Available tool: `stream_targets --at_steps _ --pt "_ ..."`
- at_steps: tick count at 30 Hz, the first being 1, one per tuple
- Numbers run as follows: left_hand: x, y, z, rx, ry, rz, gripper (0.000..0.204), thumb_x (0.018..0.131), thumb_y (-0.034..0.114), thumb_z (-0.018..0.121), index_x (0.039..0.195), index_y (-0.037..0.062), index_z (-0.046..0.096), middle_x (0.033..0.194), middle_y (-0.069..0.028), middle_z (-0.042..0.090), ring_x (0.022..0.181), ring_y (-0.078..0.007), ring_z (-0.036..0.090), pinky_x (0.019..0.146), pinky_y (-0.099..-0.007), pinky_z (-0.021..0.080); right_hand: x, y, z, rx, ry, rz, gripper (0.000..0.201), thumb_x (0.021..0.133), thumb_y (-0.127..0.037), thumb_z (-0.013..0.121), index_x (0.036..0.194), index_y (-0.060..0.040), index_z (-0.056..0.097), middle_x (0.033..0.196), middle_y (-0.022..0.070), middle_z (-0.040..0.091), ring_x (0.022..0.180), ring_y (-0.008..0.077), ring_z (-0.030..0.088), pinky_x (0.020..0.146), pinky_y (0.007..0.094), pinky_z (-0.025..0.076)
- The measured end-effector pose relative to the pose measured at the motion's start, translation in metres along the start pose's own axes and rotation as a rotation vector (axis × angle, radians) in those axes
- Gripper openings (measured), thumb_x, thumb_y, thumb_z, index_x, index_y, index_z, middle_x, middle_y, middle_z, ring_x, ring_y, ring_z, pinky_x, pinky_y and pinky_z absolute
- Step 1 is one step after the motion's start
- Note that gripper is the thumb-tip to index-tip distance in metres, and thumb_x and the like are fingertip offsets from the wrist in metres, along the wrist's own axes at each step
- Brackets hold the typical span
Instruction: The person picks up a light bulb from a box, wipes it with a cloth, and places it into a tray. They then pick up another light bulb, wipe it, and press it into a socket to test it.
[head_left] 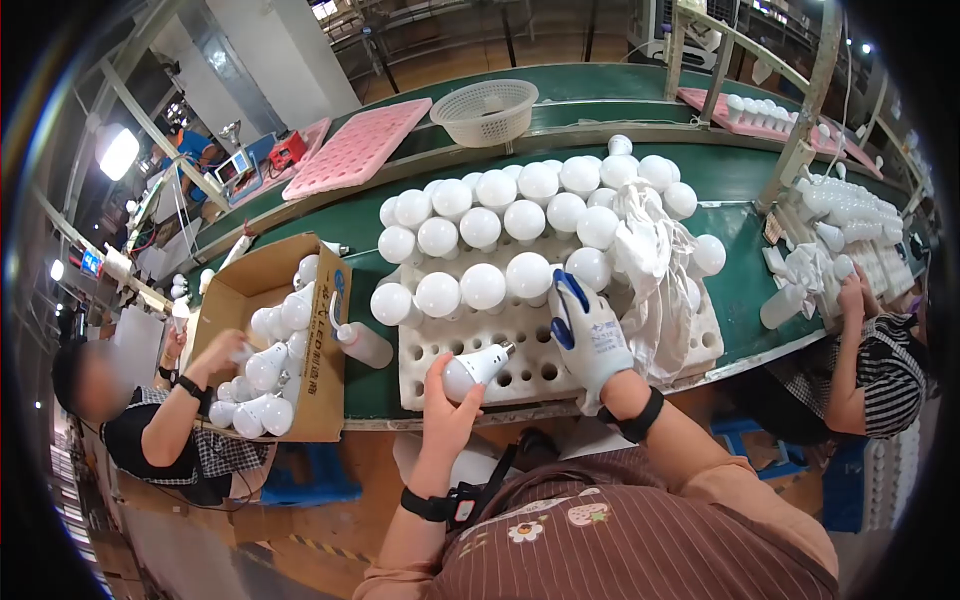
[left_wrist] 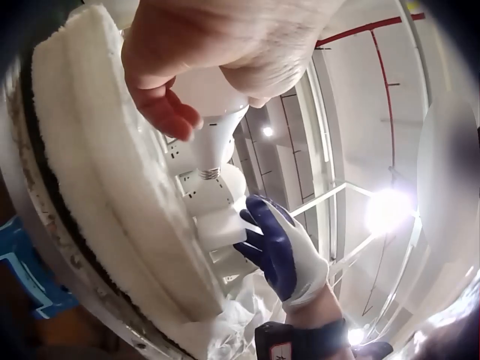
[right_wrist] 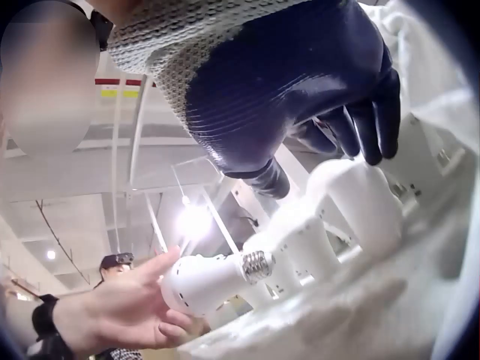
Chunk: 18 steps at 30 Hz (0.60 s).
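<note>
Cardboard box (head_left: 300, 400) of bulbs at the tabletop's left edge shows only from the head; left hand (head_left: 450, 400) grips a bulb (head_left: 472, 370) over the foam tray (head_left: 520, 345), gloved right hand (head_left: 590, 335) flat, fingers straight, touching standing bulbs (right_wrist: 360, 202).

My left hand (head_left: 447, 400) holds a bulb (head_left: 472, 370) above the near edge of the foam tray (head_left: 520, 350), which lies on the conveyor table (head_left: 740, 190) before me. My right hand (head_left: 590, 335) rests on the tray just right of that bulb. Rows of bulbs (head_left: 500, 225) stand in the tray's far half, a plastic bag (head_left: 650, 260) at its right end. Left of the tray stands a cardboard box (head_left: 310, 400) with bulbs in it; behind, a basket (head_left: 485, 110).
</note>
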<state>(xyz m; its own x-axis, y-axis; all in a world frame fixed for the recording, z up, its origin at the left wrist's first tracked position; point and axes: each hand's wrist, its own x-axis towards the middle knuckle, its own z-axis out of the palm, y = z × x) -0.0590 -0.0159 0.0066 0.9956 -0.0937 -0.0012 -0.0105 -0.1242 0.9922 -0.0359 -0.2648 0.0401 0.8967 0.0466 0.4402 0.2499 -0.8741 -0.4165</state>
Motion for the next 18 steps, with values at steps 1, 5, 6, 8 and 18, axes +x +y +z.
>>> stream_targets --at_steps 1,5,6,8,18 --pt "0.001 0.002 -0.005 -0.009 -0.062 -0.040 0.070 0.085 -0.003 0.065 0.145 0.0101 0.031 0.117 -0.0137 0.053 0.082 -0.0167 0.064 0.063 -0.0271 0.056 -0.005 -0.002 -0.010 0.046 0.046 0.015 0.063 0.085 -0.011 0.063 0.143 -0.0029 0.040 0.142 0.0194 0.045 0.124 0.0386 0.048 0.104 0.0442 0.041" --pt "0.002 0.000 -0.015 0.051 -0.114 0.025 0.071 0.080 -0.001 0.070 0.142 0.0060 0.035 0.119 -0.0154 0.053 0.082 -0.0153 0.062 0.066 -0.0277 0.053 -0.023 0.008 -0.030 0.521 0.150 0.198 0.071 0.080 0.001 0.067 0.145 -0.0017 0.038 0.140 0.0185 0.047 0.130 0.0362 0.045 0.109 0.0409 0.037" --pt "0.002 0.005 -0.014 0.047 -0.119 0.019 0.071 0.080 -0.001 0.070 0.142 0.0060 0.035 0.119 -0.0154 0.053 0.082 -0.0153 0.062 0.066 -0.0277 0.053 -0.028 0.012 -0.031 0.517 0.147 0.205 0.071 0.080 0.001 0.067 0.145 -0.0017 0.038 0.140 0.0185 0.047 0.130 0.0362 0.045 0.109 0.0409 0.037" --pt "0.004 0.011 -0.012 -0.022 -0.119 -0.130 0.071 0.080 -0.001 0.071 0.141 0.0053 0.035 0.113 -0.0139 0.056 0.076 -0.0137 0.062 0.065 -0.0263 0.052 -0.037 0.016 -0.032 0.541 0.105 0.224 0.070 0.080 0.001 0.068 0.144 -0.0010 0.039 0.140 0.0190 0.047 0.130 0.0361 0.045 0.110 0.0409 0.037" --pt "0.006 0.006 0.007 0.371 -0.090 0.122 0.074 0.073 0.010 0.081 0.136 0.0016 0.043 0.126 -0.0184 0.051 0.112 -0.0320 0.056 0.093 -0.0396 0.048 -0.043 -0.011 -0.031 0.003 -0.280 -0.099 0.052 0.083 -0.027 0.068 0.127 -0.0057 0.052 0.132 0.0170 0.052 0.119 0.0379 0.050 0.101 0.0479 0.040"
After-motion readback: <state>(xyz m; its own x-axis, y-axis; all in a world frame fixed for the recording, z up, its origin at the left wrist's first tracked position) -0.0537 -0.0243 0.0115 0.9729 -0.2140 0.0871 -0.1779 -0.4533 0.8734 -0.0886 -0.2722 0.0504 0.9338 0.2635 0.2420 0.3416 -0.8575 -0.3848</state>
